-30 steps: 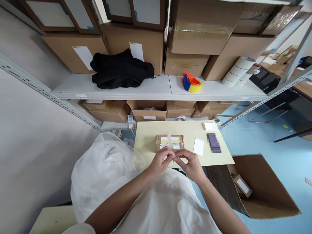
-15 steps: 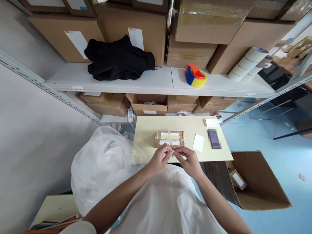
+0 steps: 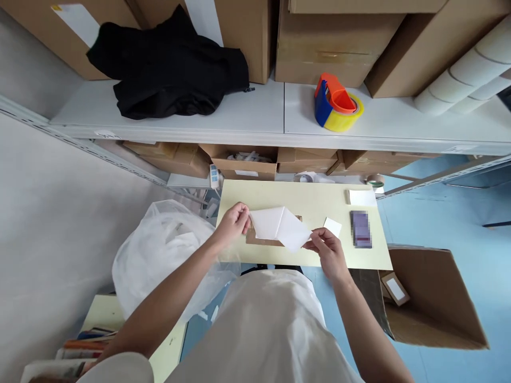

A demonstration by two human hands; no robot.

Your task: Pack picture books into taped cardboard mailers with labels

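A creased white sheet of paper (image 3: 275, 224) is stretched between my two hands above the pale yellow table (image 3: 303, 194). My left hand (image 3: 233, 221) pinches its left corner, and my right hand (image 3: 327, 250) pinches the right end. Below the sheet lies a small brown cardboard box (image 3: 263, 241), mostly covered by it. Just beyond my right fingers is a white card (image 3: 332, 227). Farther right on the tabletop sit a blurred purple item (image 3: 361, 229) and a white stack of paper (image 3: 362, 198).
A clear plastic bag (image 3: 167, 255) bulges at the table's left. To the right stands an open carton (image 3: 439, 298) holding a small box. The shelf (image 3: 263, 125) ahead carries a black garment (image 3: 171, 69), a tape dispenser (image 3: 337, 103) and white rolls (image 3: 459, 80).
My hands have moved apart from their pinch together at the box's near edge. The white sheet is now spread between them, over the box. The view has shifted closer to the shelf.
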